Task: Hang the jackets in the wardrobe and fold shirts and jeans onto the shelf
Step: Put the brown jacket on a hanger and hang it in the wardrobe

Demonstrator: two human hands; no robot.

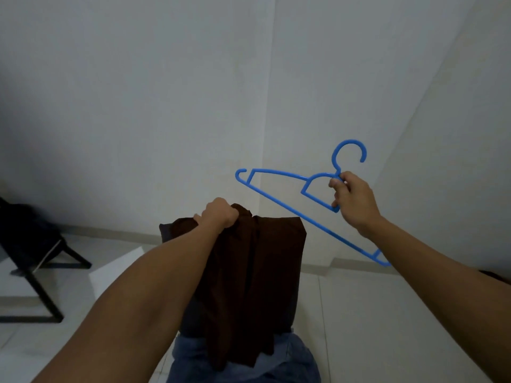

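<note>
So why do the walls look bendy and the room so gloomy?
Head view: the wide lens curves the wall lines; dim, even light, no glare; the hanger stays sharp, the jacket is too dark for detail.

The hanger [279,201] is bright blue. The jacket [249,272] is plain dark brown, with no pattern. The jeans [293,360] are faded blue. The wall [166,92] is pale grey-white, the floor [387,313] off-white tile, and the chair [30,244] black.

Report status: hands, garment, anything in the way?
Left hand grips dark brown garment, bunched. Right hand holds blue hanger, bare. Nothing between them.
</note>
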